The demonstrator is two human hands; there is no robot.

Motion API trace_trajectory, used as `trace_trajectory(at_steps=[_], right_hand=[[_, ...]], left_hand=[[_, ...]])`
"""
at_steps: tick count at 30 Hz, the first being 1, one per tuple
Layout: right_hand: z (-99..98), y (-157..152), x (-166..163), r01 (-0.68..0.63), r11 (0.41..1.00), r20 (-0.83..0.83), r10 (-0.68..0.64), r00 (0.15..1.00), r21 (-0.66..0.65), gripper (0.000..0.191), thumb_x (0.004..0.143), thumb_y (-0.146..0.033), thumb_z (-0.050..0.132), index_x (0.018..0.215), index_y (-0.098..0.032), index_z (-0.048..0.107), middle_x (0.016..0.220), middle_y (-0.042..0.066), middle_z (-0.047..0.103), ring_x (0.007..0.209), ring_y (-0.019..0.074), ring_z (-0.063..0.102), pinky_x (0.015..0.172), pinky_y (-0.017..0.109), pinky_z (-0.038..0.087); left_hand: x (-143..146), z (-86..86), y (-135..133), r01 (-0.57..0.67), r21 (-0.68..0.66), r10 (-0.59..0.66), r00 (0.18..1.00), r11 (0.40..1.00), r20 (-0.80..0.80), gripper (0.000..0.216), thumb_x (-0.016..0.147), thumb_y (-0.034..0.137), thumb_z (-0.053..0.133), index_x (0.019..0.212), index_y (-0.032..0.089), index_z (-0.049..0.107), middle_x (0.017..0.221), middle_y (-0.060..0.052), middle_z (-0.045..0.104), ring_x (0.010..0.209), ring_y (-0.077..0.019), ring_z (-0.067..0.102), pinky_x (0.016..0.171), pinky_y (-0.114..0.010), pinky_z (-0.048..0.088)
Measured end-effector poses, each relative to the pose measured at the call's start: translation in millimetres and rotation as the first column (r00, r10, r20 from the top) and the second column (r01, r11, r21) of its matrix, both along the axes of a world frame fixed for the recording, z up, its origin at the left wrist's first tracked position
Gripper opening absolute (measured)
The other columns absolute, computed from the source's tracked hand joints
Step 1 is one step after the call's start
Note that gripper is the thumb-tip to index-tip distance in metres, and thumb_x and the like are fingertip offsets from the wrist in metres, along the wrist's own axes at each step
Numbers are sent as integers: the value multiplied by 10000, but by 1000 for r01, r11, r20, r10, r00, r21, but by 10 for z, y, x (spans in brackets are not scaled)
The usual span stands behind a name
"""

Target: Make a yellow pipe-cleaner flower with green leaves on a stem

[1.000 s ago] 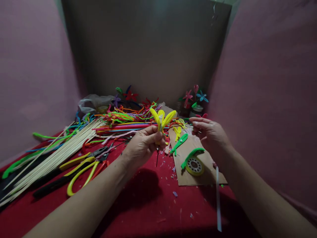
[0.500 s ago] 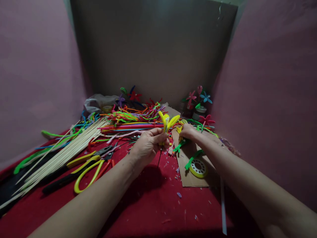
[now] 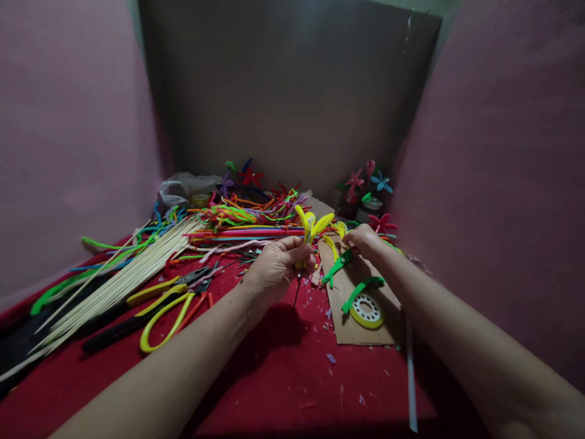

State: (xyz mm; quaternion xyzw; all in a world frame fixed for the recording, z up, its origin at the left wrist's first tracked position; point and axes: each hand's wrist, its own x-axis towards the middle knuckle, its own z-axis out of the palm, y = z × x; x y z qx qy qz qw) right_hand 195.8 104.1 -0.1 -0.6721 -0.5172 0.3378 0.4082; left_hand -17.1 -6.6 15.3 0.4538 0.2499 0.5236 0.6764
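Note:
My left hand (image 3: 287, 259) is closed in a pinch around a yellow pipe-cleaner flower (image 3: 313, 224), its petals pointing up and a thin dark wire stem (image 3: 298, 289) hanging below the fingers. To its right, my right hand (image 3: 363, 239) is over the far part of a brown cardboard piece (image 3: 347, 323), fingers bent together. A curved yellow pipe-cleaner piece (image 3: 331, 246) and a green pipe-cleaner leaf (image 3: 337, 268) lie beside those fingertips. What the fingertips grip, if anything, is hidden. Nearer me on the cardboard are another green leaf (image 3: 359, 292) and a roll of yellow tape (image 3: 367, 311).
On the red cloth (image 3: 274, 390), left, lie bamboo sticks (image 3: 123, 274), pliers (image 3: 159, 305) and yellow-handled scissors (image 3: 167, 323). Colourful pipe cleaners (image 3: 251, 210) are heaped behind. Finished flowers (image 3: 379, 181) stand in jars at the back right. A clear glue stick (image 3: 412, 378) lies at the right.
My right hand has shifted right and slightly up, uncovering more of the yellow piece and green leaf. My left hand keeps hold of the flower, nearly in place.

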Motion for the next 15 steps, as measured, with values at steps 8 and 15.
trace_trajectory(at_steps=[8, 15], right_hand=[[264, -574, -126, -108, 993, -587, 111, 802, 39, 112, 672, -78, 589, 598, -132, 525, 582, -7, 520, 447, 43, 400, 438, 187, 355], [208, -1074, -392, -214, 965, -836, 243, 493, 154, 137, 567, -112, 687, 637, -166, 582, 581, -32, 594, 549, 89, 533, 572, 237, 445]], left_hand=[[14, 15, -22, -5, -33, 8, 997, 999, 79, 154, 691, 196, 705, 720, 109, 582, 561, -7, 578, 496, -87, 524, 492, -205, 418], [73, 3, -38, -91, -75, 101, 984, 993, 149, 101, 674, 109, 699, 760, 97, 647, 727, -25, 635, 643, -88, 577, 593, -198, 452]])
